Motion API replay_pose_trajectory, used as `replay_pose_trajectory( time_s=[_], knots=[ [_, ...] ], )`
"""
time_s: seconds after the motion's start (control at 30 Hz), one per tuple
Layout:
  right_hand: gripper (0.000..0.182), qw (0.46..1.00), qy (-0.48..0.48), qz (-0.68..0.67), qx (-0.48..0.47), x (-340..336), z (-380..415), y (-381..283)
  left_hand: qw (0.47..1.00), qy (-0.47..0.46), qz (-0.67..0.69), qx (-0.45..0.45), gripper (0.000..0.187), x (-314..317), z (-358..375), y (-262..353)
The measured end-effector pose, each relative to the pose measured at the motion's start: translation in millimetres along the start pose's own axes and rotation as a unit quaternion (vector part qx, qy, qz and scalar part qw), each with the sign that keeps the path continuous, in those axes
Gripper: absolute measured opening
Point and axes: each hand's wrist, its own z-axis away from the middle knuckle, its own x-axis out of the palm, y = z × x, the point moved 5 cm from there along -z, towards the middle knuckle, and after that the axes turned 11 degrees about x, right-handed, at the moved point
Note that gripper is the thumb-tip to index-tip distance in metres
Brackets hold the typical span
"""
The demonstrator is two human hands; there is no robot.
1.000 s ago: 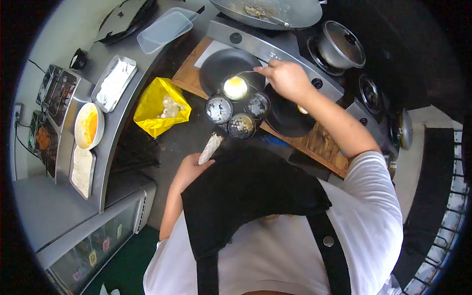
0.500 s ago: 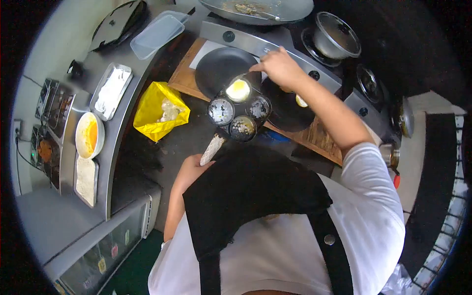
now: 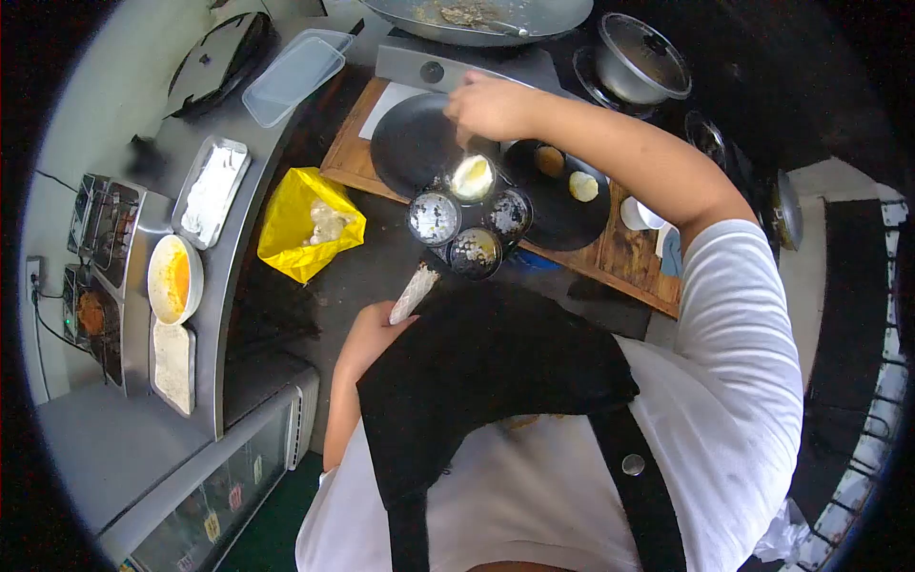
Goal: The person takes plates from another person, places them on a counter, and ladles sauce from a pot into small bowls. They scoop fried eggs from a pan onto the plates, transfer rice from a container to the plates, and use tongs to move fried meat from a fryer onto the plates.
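My left hand (image 3: 370, 336) is closed round the wrapped white handle (image 3: 415, 294) of a dark pan with several round cups (image 3: 475, 250). In the pan's top cup lies an egg (image 3: 472, 177) with a white rim and yellow middle. The other cups look blackened or speckled. Just above the egg, my right hand (image 3: 484, 110) is closed with its fingers pointing down; what it grips is too small to make out. Behind it is a round black plate (image 3: 405, 143). A second black plate (image 3: 562, 224) holds a cooked egg (image 3: 583, 187) and a brown round piece (image 3: 550, 160).
A yellow bag (image 3: 286, 229) with eggshells stands left of the pan. Farther left are a bowl with yellow liquid (image 3: 162, 296) and a metal tray (image 3: 214, 191). A large wok (image 3: 553, 24) and a lidded pot (image 3: 634, 91) stand at the back.
My right hand has moved left and a little up, uncovering the food on the right black plate and a white cup beside it. My left hand still holds the handle.
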Motion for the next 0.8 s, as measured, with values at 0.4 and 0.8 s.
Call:
replay_pose_trajectory(
  time_s=[0.4,0.8],
  knots=[
    [0.018,0.959,-0.04,-0.259,0.105,77.3,24.4,50.5,0.999,0.02,-0.003,-0.029,0.029,8.5,0.1,-11.3],
    [0.014,0.863,0.217,-0.307,0.337,104.0,75.8,-8.3,0.997,0.045,0.024,-0.058,0.029,27.4,-2.1,-20.3]
  ],
)
